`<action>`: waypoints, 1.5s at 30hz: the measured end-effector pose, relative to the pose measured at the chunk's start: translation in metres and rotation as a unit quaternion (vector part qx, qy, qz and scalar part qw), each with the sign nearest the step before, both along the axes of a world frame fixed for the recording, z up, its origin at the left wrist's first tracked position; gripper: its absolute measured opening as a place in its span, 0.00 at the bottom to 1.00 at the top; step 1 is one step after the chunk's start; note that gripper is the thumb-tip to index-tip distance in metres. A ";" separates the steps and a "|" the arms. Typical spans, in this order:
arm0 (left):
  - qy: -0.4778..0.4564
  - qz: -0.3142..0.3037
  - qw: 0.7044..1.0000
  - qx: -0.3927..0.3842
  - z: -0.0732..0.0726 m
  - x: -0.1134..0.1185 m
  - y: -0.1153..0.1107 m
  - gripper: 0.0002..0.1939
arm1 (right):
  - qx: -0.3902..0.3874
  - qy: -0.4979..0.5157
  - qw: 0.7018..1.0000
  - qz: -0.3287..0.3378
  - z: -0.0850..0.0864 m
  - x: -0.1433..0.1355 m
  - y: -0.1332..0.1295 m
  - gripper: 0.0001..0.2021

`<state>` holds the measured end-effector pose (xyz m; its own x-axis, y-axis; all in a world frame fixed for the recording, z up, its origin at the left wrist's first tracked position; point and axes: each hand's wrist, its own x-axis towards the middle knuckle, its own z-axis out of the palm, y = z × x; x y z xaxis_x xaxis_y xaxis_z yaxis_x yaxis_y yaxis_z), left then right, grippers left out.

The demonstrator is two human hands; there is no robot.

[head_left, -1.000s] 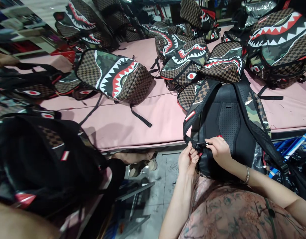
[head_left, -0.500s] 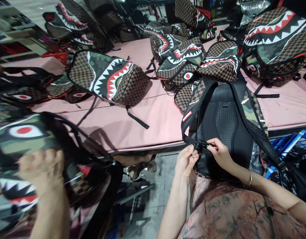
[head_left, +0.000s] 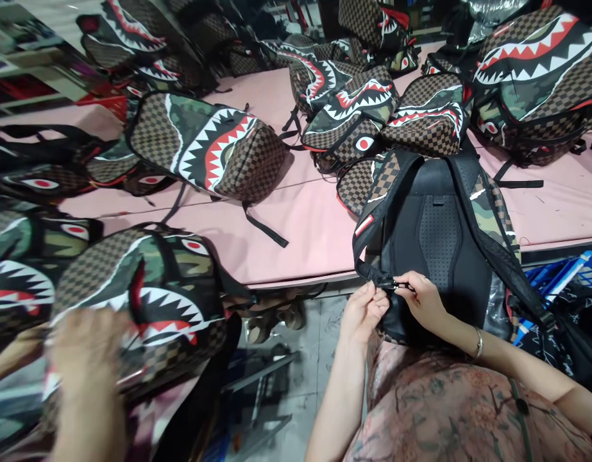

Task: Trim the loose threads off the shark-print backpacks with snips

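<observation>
Backpack (head_left: pixel 437 250): steady the strap's lower end before working at it

It leans against the near edge of the pink table (head_left: pixel 310 250), padded back toward the person, with its top above the table and its bottom hanging below that edge, close to the lap. The left hand (head_left: pixel 363 313) pinches thumb and fingers together at the lower end of a shoulder strap (head_left: pixel 376 204). Just beside it, the right hand (head_left: pixel 423 300) pinches a small dark piece (head_left: pixel 402 285) (too small to tell whether it is webbing, a buckle or a tool).

Done well, this probably wants the left hand as the anchor: gripping close to the joint, so the strap lies flat and cannot twist or slip. The right hand would then move in short, straight, controlled pulls, in line with the strap rather than across it. Fingertips are best kept out of the narrow gap between the two grips. Letting the table's near edge bear the weight should stop the bag sliding lapward. The other shoulder strap (head_left: pixel 505 256) droops below that edge toward a blue basket (head_left: pixel 584 273); it could snag if the bag is turned.
</observation>
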<state>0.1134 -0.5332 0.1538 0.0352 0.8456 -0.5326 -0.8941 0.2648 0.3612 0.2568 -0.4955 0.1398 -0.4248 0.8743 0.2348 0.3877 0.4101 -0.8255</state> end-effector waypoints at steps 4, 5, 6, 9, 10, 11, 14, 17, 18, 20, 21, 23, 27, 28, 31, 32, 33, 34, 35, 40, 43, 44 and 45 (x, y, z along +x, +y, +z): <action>-0.012 0.010 1.000 -0.013 0.000 -0.001 0.001 0.08 | 0.002 0.004 1.000 -0.002 0.000 0.002 0.001 0.06; -0.018 0.013 1.000 -0.017 -0.001 -0.002 0.001 0.09 | 0.003 0.003 1.000 -0.004 0.000 0.003 0.001 0.07; -0.025 0.015 0.999 -0.020 -0.001 -0.002 0.002 0.09 | 0.006 -0.001 1.000 -0.005 0.000 0.004 0.002 0.07; -0.036 0.015 0.999 -0.021 -0.001 -0.003 0.002 0.09 | 0.024 -0.018 1.000 -0.004 -0.001 0.006 0.002 0.09; -0.033 0.013 0.999 -0.021 -0.001 -0.003 0.002 0.09 | 0.030 -0.022 0.999 -0.002 -0.002 0.007 0.002 0.09; -0.028 0.012 0.999 -0.020 -0.002 -0.003 0.002 0.09 | 0.035 -0.024 0.999 0.000 -0.002 0.006 0.002 0.10; -0.009 0.004 1.000 -0.009 -0.003 -0.001 0.001 0.10 | 0.040 -0.022 0.999 0.008 -0.002 0.004 0.003 0.10; 0.014 -0.003 1.000 0.010 -0.004 0.000 0.001 0.10 | 0.032 -0.015 0.999 0.016 0.000 0.002 0.003 0.09; 0.024 -0.004 1.000 0.016 -0.004 0.000 0.001 0.10 | 0.026 -0.013 0.999 0.019 0.001 0.002 0.003 0.09; 0.047 -0.006 0.998 0.029 -0.004 0.000 0.001 0.11 | 0.011 -0.008 1.000 0.021 0.002 0.002 0.004 0.09; 0.060 -0.005 0.998 0.035 -0.003 0.000 0.000 0.11 | -0.002 -0.004 1.000 0.021 0.003 0.003 0.004 0.08; 0.090 -0.001 0.995 0.041 -0.002 0.001 -0.001 0.12 | -0.045 0.013 0.999 0.025 0.004 0.003 0.007 0.06; 0.154 0.001 0.987 0.039 0.001 0.002 -0.003 0.12 | -0.263 0.090 0.958 0.070 0.002 0.004 0.014 0.04; 0.170 0.000 0.985 0.039 0.002 0.003 -0.003 0.12 | -0.328 0.109 0.934 0.087 0.002 0.005 0.015 0.05; 0.209 0.001 0.977 0.046 0.004 0.004 -0.003 0.13 | -0.459 0.154 0.866 0.124 0.001 0.007 0.018 0.11; 0.220 0.003 0.974 0.049 0.004 0.005 -0.003 0.13 | -0.476 0.167 0.854 0.128 0.001 0.008 0.018 0.13; 0.230 0.005 0.972 0.051 0.004 0.005 -0.003 0.13 | -0.484 0.177 0.848 0.127 0.001 0.008 0.018 0.14; 0.240 0.008 0.969 0.052 0.004 0.005 -0.003 0.13 | -0.487 0.184 0.844 0.124 0.001 0.009 0.017 0.15; 0.248 0.009 0.967 0.052 0.004 0.004 -0.003 0.13 | -0.492 0.190 0.840 0.123 0.002 0.010 0.017 0.16; 0.299 0.036 0.953 0.030 0.004 0.004 -0.004 0.14 | -0.533 0.193 0.812 0.140 0.008 0.007 0.014 0.15; 0.361 0.046 0.931 0.024 0.005 0.005 -0.005 0.12 | -0.454 0.168 0.871 0.083 0.010 0.006 0.014 0.09; 0.385 0.041 0.922 0.028 0.006 0.005 -0.006 0.12 | -0.416 0.154 0.894 0.064 0.011 0.007 0.015 0.08; 0.408 0.034 0.912 0.035 0.006 0.005 -0.006 0.11 | -0.378 0.137 0.914 0.053 0.011 0.008 0.016 0.07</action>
